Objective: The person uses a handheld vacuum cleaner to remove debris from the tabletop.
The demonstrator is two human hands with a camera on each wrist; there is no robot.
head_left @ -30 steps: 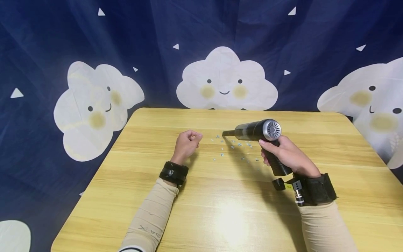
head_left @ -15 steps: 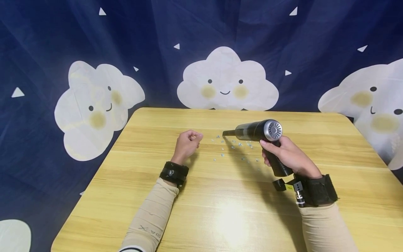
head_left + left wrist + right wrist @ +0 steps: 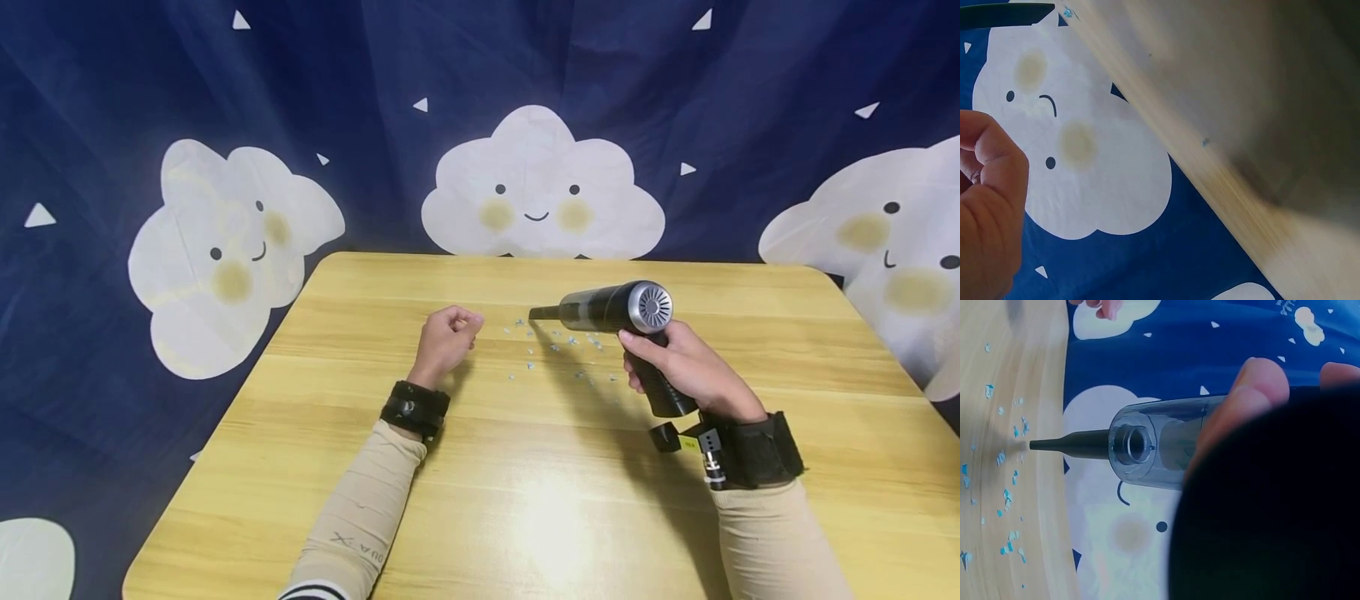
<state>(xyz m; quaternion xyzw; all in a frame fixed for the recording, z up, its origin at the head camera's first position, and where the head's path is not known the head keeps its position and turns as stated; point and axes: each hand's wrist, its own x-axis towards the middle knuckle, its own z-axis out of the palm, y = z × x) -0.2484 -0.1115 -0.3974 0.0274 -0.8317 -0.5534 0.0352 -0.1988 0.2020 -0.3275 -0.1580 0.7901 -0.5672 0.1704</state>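
Observation:
My right hand grips the handle of a black handheld vacuum cleaner with a silver vented end. Its narrow nozzle points left and down, close over small blue paper scraps scattered on the table. In the right wrist view the clear dust chamber and the nozzle tip show, the tip just above the scraps. A large dark shape hides most of the right hand there. My left hand is loosely curled and holds nothing, left of the scraps. In the left wrist view part of this hand shows.
The light wooden table has rounded far corners. Behind it hangs a dark blue curtain printed with white clouds and triangles. Black bands are strapped round both wrists, the right wrist band with a small device on it.
Both hands and the vacuum cleaner hold nearly the same places. The head view has shifted very slightly. The scraps look unchanged.

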